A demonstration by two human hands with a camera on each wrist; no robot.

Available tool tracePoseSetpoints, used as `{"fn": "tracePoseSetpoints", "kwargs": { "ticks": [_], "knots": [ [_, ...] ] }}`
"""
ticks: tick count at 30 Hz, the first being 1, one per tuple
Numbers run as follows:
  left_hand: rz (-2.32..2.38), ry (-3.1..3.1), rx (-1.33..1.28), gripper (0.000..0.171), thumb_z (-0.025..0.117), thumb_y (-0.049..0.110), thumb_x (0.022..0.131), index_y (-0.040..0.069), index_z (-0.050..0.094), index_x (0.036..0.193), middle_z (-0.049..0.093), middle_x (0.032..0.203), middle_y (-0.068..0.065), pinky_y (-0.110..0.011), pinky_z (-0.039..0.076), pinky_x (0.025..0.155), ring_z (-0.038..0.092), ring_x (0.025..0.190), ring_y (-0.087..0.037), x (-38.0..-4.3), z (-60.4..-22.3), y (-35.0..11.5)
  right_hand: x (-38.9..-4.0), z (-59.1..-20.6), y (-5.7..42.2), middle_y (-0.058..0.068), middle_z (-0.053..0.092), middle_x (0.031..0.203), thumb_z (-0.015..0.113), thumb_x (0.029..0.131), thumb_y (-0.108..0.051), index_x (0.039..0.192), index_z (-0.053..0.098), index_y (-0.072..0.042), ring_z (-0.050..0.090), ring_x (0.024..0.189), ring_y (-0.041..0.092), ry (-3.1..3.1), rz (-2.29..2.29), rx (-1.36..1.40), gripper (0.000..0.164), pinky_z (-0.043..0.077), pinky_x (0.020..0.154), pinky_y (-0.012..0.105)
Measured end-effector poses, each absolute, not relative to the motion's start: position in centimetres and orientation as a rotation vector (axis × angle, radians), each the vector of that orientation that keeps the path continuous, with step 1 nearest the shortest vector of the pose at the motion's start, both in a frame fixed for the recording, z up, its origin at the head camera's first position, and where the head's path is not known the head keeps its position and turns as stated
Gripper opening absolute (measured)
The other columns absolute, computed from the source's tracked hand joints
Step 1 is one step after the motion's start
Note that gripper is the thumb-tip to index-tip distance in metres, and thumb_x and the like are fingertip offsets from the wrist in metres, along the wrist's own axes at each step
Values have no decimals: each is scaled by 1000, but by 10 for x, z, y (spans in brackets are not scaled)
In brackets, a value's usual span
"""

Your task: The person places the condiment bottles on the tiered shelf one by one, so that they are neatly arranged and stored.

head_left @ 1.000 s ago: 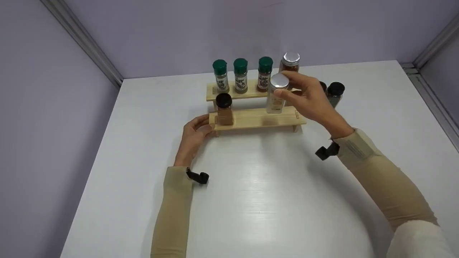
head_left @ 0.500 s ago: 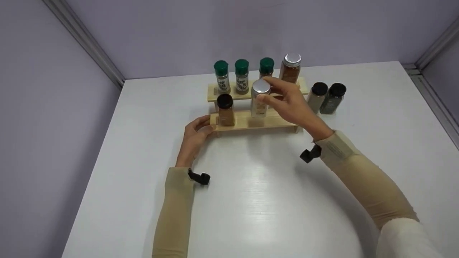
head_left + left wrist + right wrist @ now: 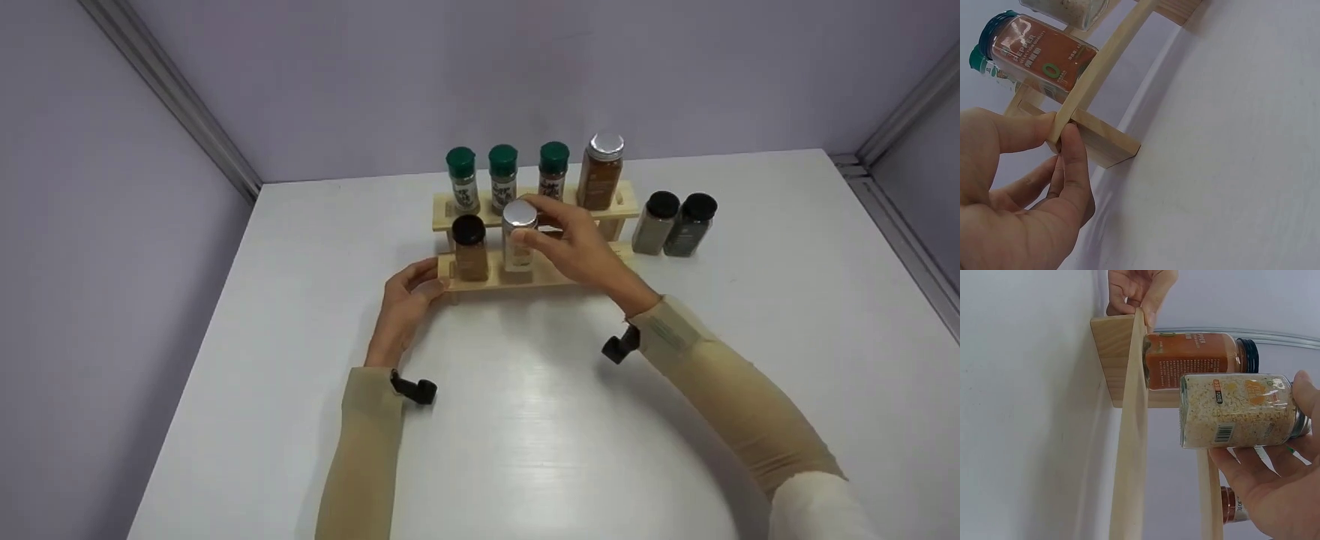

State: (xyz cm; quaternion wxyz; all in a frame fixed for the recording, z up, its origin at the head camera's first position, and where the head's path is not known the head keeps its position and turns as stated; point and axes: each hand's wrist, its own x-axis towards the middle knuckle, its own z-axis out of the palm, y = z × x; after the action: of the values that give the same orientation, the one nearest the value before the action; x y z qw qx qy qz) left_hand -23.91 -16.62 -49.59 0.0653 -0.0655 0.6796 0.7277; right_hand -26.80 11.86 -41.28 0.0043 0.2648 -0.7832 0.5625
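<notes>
My right hand (image 3: 581,244) grips a clear glass jar (image 3: 1235,410) of pale granules near its silver lid, fingers on one side and thumb on the other. In the right wrist view a gap shows between the jar's base and the front shelf board (image 3: 1129,455). Beside it, a black-capped jar of orange-red pepper (image 3: 1044,53) stands on the left end of that board. My left hand (image 3: 405,304) pinches the left end of the wooden two-tier rack's front board (image 3: 555,277) between thumb and fingers, as the left wrist view shows.
On the upper shelf (image 3: 442,219) stand several green-capped spice bottles (image 3: 462,180) and a silver-lidded jar of reddish-brown spice (image 3: 600,176). Two black-capped jars (image 3: 654,225) stand on the white table (image 3: 525,420) right of the rack. A wall (image 3: 360,90) rises behind.
My right hand has carried the silver-lidded jar leftward and down along the front shelf, close to the pepper jar. My left hand keeps its hold on the board's end.
</notes>
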Motion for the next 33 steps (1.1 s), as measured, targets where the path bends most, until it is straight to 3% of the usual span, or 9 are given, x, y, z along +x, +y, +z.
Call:
{"fn": "tracePoseSetpoints", "kwargs": {
  "ticks": [11,20,28,33],
  "knots": [
    [2183,2066,-203,48,66,-3,101,-1,57,149,60,141,-18,-30,59,102,62,126,-27,-235,-499,-168,-273,-433,111,15,67,134,76,102,-15,150,61,-5,67,125,29,-2471,1788,776,51,54,115,43],
    [2200,2047,-212,48,65,-5,101,-1,57,148,61,141,-19,-33,61,100,63,124,-27,-239,-497,-166,-275,-434,110,18,68,128,75,102,-13,149,61,-4,68,124,30,-2479,1787,770,50,55,113,42],
    [2199,2046,-185,47,64,-4,103,-1,56,149,59,141,-18,-33,60,103,62,125,-27,-238,-498,-167,-274,-433,110,14,70,129,77,100,-14,147,64,-8,69,121,25,-2476,1830,770,48,58,108,37],
    [2200,2037,-184,48,63,-4,103,-1,55,150,59,142,-18,-33,59,104,62,126,-27,-238,-498,-167,-274,-431,111,14,69,133,78,100,-12,147,64,-8,68,123,26,-2477,1870,765,49,57,110,40]
  ]
}}
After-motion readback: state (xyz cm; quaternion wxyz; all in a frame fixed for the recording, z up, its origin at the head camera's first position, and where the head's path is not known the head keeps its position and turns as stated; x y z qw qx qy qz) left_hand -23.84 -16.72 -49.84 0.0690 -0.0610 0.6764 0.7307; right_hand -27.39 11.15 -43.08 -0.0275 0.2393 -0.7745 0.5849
